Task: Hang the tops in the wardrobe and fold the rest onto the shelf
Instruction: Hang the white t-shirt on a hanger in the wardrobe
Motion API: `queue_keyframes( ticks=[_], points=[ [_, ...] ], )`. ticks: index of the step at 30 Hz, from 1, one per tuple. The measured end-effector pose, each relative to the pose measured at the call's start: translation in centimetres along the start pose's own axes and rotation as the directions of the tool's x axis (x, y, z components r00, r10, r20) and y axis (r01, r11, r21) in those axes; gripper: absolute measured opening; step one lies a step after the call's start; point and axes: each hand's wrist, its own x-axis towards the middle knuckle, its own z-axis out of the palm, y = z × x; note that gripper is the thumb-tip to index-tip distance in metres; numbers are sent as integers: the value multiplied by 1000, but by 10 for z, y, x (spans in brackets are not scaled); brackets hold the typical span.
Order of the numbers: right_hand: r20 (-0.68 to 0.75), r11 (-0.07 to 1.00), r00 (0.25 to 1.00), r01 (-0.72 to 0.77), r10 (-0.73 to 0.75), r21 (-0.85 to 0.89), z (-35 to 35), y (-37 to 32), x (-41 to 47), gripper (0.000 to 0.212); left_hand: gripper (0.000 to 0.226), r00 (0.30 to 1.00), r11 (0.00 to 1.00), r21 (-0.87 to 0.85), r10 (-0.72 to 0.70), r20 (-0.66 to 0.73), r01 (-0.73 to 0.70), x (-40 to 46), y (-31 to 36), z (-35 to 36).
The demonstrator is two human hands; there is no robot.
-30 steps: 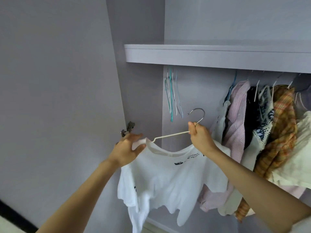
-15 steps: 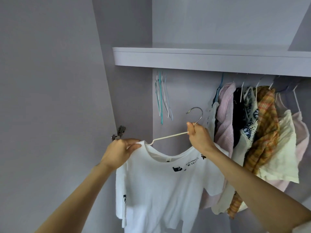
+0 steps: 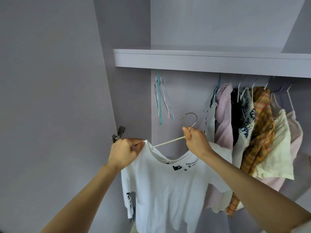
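Observation:
A white T-shirt (image 3: 168, 190) with small black prints near the collar hangs on a white hanger (image 3: 168, 142) with a metal hook (image 3: 191, 118), in front of the open wardrobe. My right hand (image 3: 196, 140) grips the hanger at the base of the hook. My left hand (image 3: 125, 153) pinches the shirt's left shoulder where it lies over the hanger's end. The hook hangs free below the shelf, hooked on nothing.
A lilac shelf (image 3: 210, 60) spans the wardrobe above. Several empty hangers (image 3: 162, 98) hang at the left under it. Several hung tops (image 3: 252, 132) fill the right side. The open door (image 3: 50, 115) stands at the left with a metal hinge (image 3: 118, 136).
The view has shifted slightly, so the wardrobe sits further left and lower in frame. My left hand's fingers have closed tighter on the shirt's shoulder. The hanger stays at about the same height.

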Motion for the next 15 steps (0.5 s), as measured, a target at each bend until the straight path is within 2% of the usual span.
queue_keyframes(
  ticks=[3, 5, 9, 13, 15],
  points=[
    [18, 999, 1000, -20, 19, 27, 1, -9, 1, 45, 23, 986, 981, 185, 35, 162, -65, 0, 6, 8],
    [33, 1000, 999, -8, 8, 26, 1, -17, 0, 45, 23, 981, 977, 197, 41, 191, -80, 0, 10, 11],
    [49, 992, 998, -32, 26, 125, -4, -25, -3, 41, 22, 993, 989, 120, 71, 91, -81, 0, 17, 17],
    [62, 950, 997, 20, -41, 311, -19, -14, -13, 16, 28, 1000, 992, 128, 8, -24, -5, 2, 11, 13],
    [62, 964, 998, 15, -33, 267, -27, 9, -18, 28, 27, 996, 995, 101, -12, -85, 21, 2, 5, 7]
  ],
)
